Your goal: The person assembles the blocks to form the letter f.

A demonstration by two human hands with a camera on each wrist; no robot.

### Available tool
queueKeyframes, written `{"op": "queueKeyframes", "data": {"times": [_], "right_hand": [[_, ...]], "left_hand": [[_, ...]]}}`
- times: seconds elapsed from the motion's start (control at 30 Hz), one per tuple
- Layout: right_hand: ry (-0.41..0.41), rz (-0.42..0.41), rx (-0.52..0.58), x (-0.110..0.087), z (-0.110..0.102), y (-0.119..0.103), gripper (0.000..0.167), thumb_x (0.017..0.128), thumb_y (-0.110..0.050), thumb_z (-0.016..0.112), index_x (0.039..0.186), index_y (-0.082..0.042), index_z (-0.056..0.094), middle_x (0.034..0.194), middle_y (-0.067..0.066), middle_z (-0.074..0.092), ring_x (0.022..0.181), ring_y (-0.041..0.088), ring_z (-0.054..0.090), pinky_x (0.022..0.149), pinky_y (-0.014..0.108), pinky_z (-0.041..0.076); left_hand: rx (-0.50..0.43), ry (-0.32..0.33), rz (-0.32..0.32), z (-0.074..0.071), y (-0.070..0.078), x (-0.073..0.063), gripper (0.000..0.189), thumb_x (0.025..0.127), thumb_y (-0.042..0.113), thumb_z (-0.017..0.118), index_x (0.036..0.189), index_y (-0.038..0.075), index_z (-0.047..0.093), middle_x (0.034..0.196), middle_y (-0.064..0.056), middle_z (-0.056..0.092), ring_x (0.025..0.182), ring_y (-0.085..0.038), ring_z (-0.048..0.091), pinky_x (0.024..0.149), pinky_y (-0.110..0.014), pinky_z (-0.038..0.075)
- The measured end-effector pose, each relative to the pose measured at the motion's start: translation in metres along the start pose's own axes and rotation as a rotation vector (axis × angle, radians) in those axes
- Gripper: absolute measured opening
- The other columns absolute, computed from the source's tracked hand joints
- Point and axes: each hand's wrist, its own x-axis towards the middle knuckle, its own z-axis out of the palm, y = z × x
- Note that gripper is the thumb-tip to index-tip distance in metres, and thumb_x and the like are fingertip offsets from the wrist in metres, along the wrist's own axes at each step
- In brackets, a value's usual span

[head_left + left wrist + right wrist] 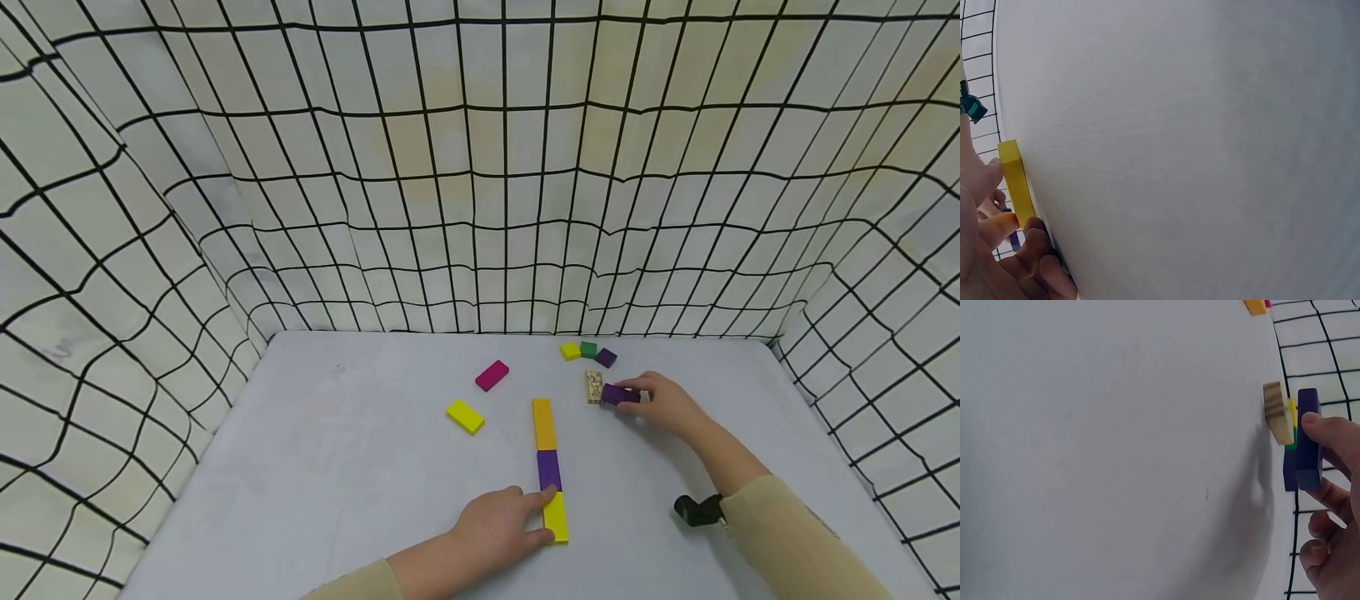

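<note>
At the near edge of our field, we find the left hand [495,525] pinching the near yellow block [556,521] lengthwise, thumb at one end and forefinger at the other, on the white table [322,467]. A black device [699,510] sits at the right wrist. Continuing the row away from the person, we record the middle purple block [549,469], then the orange block [543,423], set end to end. The loose yellow block [466,417] lies apart, left of the row. Farther right, we observe the right hand [660,404] grasping the held purple block [619,395] between thumb and fingers, just beside the patterned block [594,387]; we cannot tell whether the two touch. Beyond, we note the magenta block [492,375] on the left and, near the table's far edge, a dark purple block [606,357], a yellow piece [570,351] and a green block [588,350] grouped closely. Behind stands a white wall with a black grid [506,179].
</note>
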Motion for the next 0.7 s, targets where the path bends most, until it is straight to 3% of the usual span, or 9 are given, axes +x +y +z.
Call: {"op": "queueKeyframes", "data": {"times": [0.17, 0.43, 0.6, 0.7], "right_hand": [[-0.004, -0.042, -0.041, 0.001, 0.002, -0.02, 0.045, 0.089, -0.035, 0.074, 0.129, -0.015, 0.067, 0.114, 0.01, 0.062, 0.105, 0.029, 0.056, 0.094, 0.051, 0.048], [-0.049, -0.076, -0.094, 0.007, 0.009, -0.049, 0.043, 0.089, -0.033, 0.075, 0.129, -0.019, 0.068, 0.129, 0.015, 0.059, 0.122, 0.037, 0.049, 0.104, 0.056, 0.041], [-0.065, -0.122, -0.167, 0.012, 0.018, -0.063, 0.041, 0.088, -0.034, 0.076, 0.126, -0.021, 0.07, 0.131, 0.013, 0.06, 0.123, 0.036, 0.05, 0.104, 0.055, 0.042], [-0.064, -0.168, -0.2, 0.014, 0.022, -0.069, 0.04, 0.088, -0.034, 0.076, 0.125, -0.021, 0.07, 0.124, 0.009, 0.063, 0.114, 0.032, 0.054, 0.101, 0.051, 0.045]], "left_hand": [[0.003, -0.003, -0.007, -0.001, 0.001, 0.0, 0.056, 0.089, 0.051, 0.068, 0.142, 0.038, 0.054, 0.078, 0.005, 0.053, 0.064, -0.011, 0.046, 0.057, -0.025, 0.042], [0.003, -0.008, -0.017, -0.002, 0.001, 0.0, 0.056, 0.088, 0.051, 0.068, 0.141, 0.04, 0.054, 0.08, 0.005, 0.055, 0.065, -0.012, 0.047, 0.058, -0.025, 0.043], [0.003, -0.007, -0.013, -0.001, 0.001, 0.0, 0.056, 0.088, 0.052, 0.068, 0.141, 0.039, 0.055, 0.082, 0.004, 0.057, 0.065, -0.011, 0.047, 0.059, -0.026, 0.044], [0.002, -0.01, -0.014, -0.002, 0.001, 0.001, 0.055, 0.088, 0.052, 0.068, 0.141, 0.04, 0.055, 0.084, 0.003, 0.059, 0.066, -0.011, 0.048, 0.06, -0.026, 0.045]]}}
